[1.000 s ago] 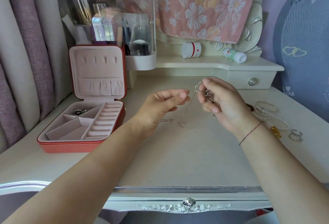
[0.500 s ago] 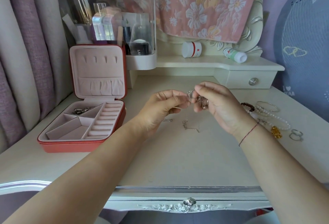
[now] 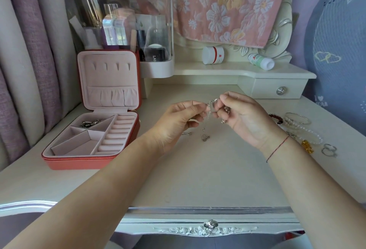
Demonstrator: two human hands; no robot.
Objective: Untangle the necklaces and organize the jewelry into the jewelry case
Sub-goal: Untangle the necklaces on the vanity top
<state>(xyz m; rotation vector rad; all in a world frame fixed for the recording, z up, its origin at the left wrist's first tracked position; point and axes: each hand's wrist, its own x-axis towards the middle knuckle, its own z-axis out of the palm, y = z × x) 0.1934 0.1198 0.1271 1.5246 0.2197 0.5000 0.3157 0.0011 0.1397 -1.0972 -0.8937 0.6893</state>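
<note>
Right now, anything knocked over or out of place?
White jar with red band and green-labelled bottle both lie on their sides on the upper shelf. Bracelets and rings sit loose at right, outside the jewelry case.

Jewelry case (image 3: 111,142) left on table (image 3: 198,179); bracelets (image 3: 303,128) right.

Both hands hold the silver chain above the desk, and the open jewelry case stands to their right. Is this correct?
Not quite. In the head view the open jewelry case stands to their left, not their right. The rest holds: the left hand and the right hand both pinch the silver chain above the desk.
</note>
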